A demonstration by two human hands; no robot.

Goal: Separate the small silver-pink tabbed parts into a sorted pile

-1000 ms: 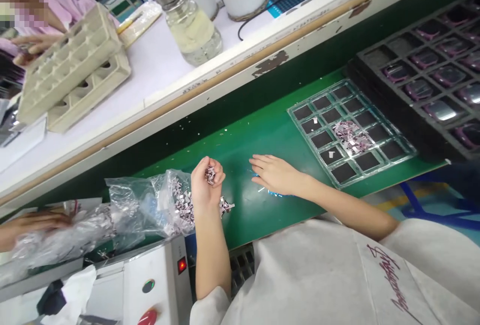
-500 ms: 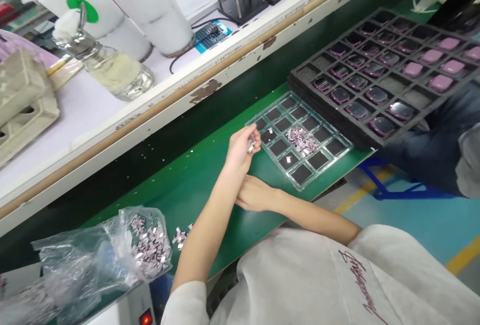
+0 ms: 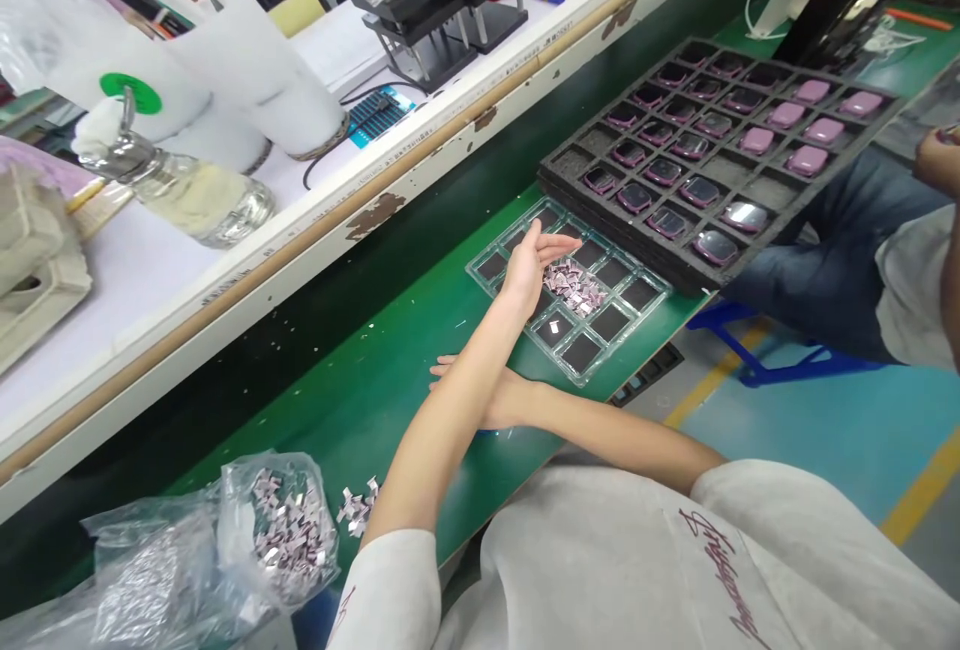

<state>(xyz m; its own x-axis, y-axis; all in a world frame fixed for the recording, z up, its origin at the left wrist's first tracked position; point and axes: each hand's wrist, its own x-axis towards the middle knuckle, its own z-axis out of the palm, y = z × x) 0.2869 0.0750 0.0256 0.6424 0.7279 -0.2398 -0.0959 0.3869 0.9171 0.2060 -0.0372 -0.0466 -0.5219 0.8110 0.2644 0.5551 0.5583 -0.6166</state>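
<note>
Fingers extended and open, the left hand (image 3: 534, 265) slants over the clear divided tray (image 3: 580, 380), beside its pile of small pinkish pieces (image 3: 576, 288); whether any cling to the palm cannot be told. Partly hidden under the left forearm (image 3: 457, 385), the right hand (image 3: 504, 400) has its fingers loosely extended. Before, the left hand was curled round pieces near the tray's left edge, which has bare green bench (image 3: 390, 400) to its left and a black foam tray (image 3: 637, 248) close on its right.

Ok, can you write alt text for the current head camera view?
An open left hand is over a clear compartmented tray, beside a heap of small pinkish pieces. Its forearm crosses above the right hand, partly hidden, at a green tabletop. A plastic bag of similar pieces lies left; a black tray of pink-edged items sits beyond.
</note>
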